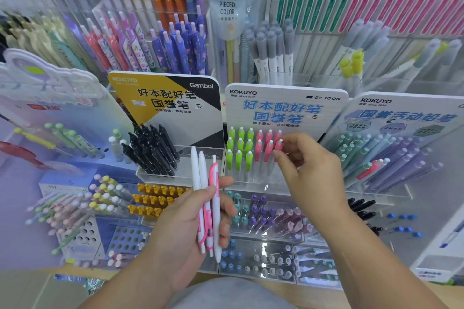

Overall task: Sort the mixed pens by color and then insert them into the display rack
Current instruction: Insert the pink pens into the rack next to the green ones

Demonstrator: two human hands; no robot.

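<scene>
Head: rack (251, 184) w/ green/pink pens (249, 147)

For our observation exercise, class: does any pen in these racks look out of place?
Yes. One pink pen sits in the right-hand rack among teal pens and purple pens, the only pink one there.

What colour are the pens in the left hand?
The pens are white with pink clips; head view.

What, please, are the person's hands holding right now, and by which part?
Left hand grips three white-and-pink pens around their mid-barrels; right hand pinches a racked pink pen by its top end.
</scene>
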